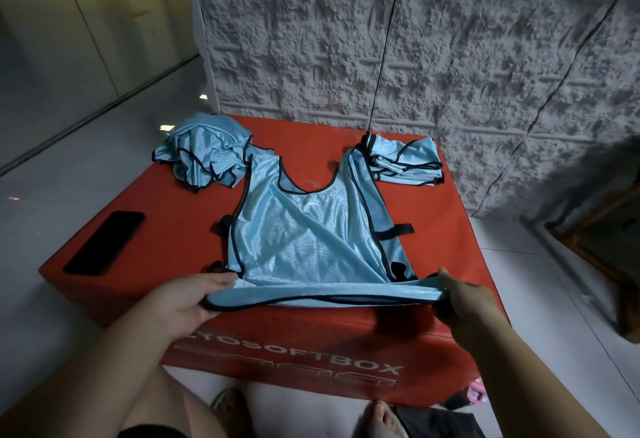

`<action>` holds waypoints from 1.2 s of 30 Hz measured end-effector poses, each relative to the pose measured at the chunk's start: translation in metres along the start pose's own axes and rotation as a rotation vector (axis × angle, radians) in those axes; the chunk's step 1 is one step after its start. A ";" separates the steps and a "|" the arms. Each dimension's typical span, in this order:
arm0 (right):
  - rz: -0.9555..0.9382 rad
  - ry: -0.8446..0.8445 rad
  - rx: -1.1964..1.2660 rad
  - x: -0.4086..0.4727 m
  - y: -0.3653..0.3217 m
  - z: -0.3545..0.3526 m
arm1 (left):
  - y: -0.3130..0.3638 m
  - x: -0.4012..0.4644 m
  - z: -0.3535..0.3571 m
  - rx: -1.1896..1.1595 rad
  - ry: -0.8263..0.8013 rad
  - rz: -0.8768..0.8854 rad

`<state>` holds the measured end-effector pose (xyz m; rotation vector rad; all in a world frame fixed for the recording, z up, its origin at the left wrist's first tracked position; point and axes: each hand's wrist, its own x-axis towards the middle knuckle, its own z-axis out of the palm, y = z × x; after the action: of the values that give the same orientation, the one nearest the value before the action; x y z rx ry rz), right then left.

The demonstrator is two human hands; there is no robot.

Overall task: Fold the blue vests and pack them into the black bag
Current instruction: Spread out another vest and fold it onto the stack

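Vest [311,240]: flat on red box [450,229], hem lifted, pinched at left corner by left hand [188,299], at right by right hand [464,299]; crumpled vests [204,153] far left; folded vests [405,160] far right; phone [104,243] near left edge

A big red soft box [433,216] sits on a pale tiled floor [86,174]. Behind its far edge is a bumpy grey wall [450,56] that looks like stone. At the left stand pale cupboard doors [45,29]. A wooden frame [602,240] stands at the right. The light is dim.
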<state>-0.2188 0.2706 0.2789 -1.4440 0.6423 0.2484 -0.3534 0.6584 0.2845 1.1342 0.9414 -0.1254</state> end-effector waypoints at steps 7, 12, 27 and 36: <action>0.019 -0.081 0.008 -0.005 0.001 0.000 | -0.005 0.004 0.001 0.132 0.049 0.000; 0.076 -0.263 0.016 -0.018 -0.006 0.000 | 0.003 -0.002 0.002 -0.016 -0.083 -0.068; 0.079 -0.055 -0.284 0.000 0.000 -0.010 | -0.001 0.009 -0.012 0.056 -0.066 -0.013; 0.043 -0.160 -0.349 -0.003 0.000 -0.005 | 0.003 0.006 -0.004 -0.076 0.082 0.152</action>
<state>-0.2228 0.2671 0.2806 -1.7236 0.5160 0.5252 -0.3502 0.6648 0.2825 1.1433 0.9216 0.0803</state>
